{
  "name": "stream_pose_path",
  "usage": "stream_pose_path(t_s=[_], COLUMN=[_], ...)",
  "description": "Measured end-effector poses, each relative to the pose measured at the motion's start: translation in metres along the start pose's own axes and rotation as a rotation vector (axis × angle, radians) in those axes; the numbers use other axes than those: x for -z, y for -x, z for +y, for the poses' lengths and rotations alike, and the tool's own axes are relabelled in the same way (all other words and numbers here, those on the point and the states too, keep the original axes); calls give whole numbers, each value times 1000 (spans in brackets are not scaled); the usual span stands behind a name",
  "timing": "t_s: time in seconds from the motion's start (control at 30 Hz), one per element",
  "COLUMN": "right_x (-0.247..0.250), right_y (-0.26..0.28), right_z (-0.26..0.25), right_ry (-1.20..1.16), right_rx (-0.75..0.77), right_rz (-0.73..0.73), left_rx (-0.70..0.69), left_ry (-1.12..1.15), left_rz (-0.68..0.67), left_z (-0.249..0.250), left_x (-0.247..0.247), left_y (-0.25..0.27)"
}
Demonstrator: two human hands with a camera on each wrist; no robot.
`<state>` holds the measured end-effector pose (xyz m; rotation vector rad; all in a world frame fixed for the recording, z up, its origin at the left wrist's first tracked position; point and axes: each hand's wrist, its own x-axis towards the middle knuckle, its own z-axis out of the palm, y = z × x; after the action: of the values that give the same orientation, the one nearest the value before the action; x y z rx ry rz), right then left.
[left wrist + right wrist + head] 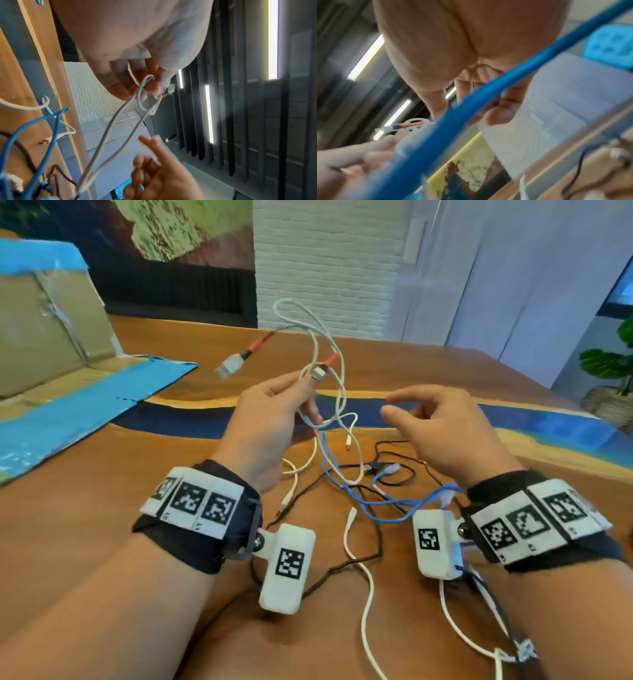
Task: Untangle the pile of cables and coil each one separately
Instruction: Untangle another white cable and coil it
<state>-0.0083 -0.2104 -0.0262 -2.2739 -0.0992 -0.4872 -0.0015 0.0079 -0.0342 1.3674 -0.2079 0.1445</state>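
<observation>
In the head view, the left hand [270, 419] is raised above the wooden worktop [85, 508], pinching loops of a thin white cable with orange-collared plugs [317, 344]; the right hand [442, 426] hovers just beside it, fingers loosely curled and holding nothing. Beneath both lies a tangle of blue, black and white cables [370, 494]. The left wrist view shows the white loops hanging from the left fingers [150, 88]. In the right wrist view, a blue cable [471, 108] crosses below the empty right palm.

White brick wall [325, 261], pale curtains [513, 268], wooden table [102, 525], potted plant [613, 364], dark slatted ceiling [240, 94].
</observation>
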Motion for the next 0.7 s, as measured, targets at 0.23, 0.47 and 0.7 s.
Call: stream_pose_path(t_s=[0.23,0.47,0.7], right_x=[-30,-31,-26], right_y=[25,36,36], right_z=[-12,5,4], right_ry=[-523,-969,-1115], right_rx=[57,-65,-135], right_rz=[-234,-277,-226], left_rx=[159,138,144], left_ry=[-56,-49,-43], left_rz=[-303,-278,-98], left_z=[-14,-9,-9], left_x=[-12,-10,-13], left_y=[12,12,9])
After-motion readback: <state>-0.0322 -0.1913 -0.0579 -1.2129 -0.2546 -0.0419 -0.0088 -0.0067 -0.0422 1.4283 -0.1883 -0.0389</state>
